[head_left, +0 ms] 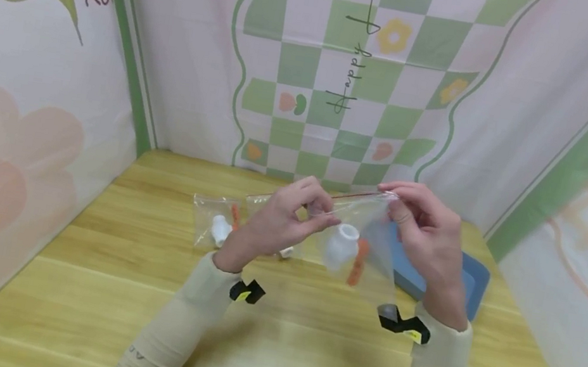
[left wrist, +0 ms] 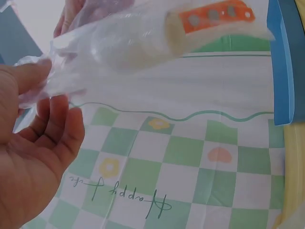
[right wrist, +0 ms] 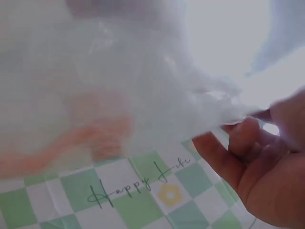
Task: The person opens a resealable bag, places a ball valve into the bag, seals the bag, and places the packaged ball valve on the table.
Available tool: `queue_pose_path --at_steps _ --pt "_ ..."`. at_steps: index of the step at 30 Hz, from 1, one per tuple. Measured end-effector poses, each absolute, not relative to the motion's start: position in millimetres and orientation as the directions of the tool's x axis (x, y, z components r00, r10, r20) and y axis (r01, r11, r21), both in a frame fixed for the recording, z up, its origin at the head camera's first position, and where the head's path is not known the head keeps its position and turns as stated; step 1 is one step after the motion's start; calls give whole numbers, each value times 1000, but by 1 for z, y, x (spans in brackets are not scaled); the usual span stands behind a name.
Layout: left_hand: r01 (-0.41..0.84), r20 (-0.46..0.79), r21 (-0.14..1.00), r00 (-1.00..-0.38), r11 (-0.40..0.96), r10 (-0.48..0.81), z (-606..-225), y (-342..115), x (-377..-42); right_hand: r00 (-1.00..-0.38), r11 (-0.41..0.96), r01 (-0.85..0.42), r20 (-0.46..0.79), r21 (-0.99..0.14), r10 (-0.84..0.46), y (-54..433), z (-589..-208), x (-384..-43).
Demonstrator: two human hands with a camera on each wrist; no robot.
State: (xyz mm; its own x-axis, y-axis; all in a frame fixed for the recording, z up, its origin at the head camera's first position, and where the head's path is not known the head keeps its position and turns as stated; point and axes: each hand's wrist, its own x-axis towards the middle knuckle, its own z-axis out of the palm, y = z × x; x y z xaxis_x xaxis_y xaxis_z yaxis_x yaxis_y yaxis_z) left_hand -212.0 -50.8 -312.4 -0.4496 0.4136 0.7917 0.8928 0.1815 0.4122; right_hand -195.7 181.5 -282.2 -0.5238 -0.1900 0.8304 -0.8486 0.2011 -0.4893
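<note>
Between both hands hangs a clear zip bag (head_left: pixel 372 270) with a red line along its top. Inside it are a small white bottle (head_left: pixel 342 249) and an orange strip (head_left: pixel 358 263), which shows pale round spots in the left wrist view. My left hand (head_left: pixel 289 215) pinches the bag's top edge at its left part. At the right top corner, my right hand (head_left: pixel 429 234) pinches the plastic between thumb and fingers. The right wrist view shows the bag blurred and close, with the right hand (right wrist: pixel 267 162) at its edge.
Another clear bag (head_left: pixel 203 211) with a white bottle (head_left: pixel 220 231) and orange strip lies at the left on the wooden table (head_left: pixel 101 268). A further bag sits partly behind the left hand. Behind the right hand is a blue tray (head_left: pixel 477 280). Printed curtains surround the table.
</note>
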Motion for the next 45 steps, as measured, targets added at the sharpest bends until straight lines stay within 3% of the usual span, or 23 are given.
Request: queue_pose_path --at_steps 6,12,17,22,25,31,45 --pt "892 756 414 -448 183 477 -310 -56 -209 -494 -5 -848 795 -530 -353 198 -284 -205" --pt "888 740 456 -417 62 527 -303 -67 -203 -494 -8 -824 727 -566 -477 212 -286 -211" --pt "890 693 455 -373 28 617 -297 -76 -200 -558 128 -797 637 -591 -532 220 -284 -211" --pt "917 677 375 -369 133 636 -295 -79 -198 -642 346 -740 454 -577 -618 227 -282 -209" --pt "919 682 338 -389 205 620 -294 -80 -196 -646 396 -732 382 -554 -661 227 -282 -210" --pt "896 654 291 -442 336 614 -291 -80 -190 -654 453 -742 381 -495 -654 225 -287 -214" --pt "838 539 227 -533 496 652 -293 -73 -189 -691 587 -723 351 -366 -632 205 -286 -207"
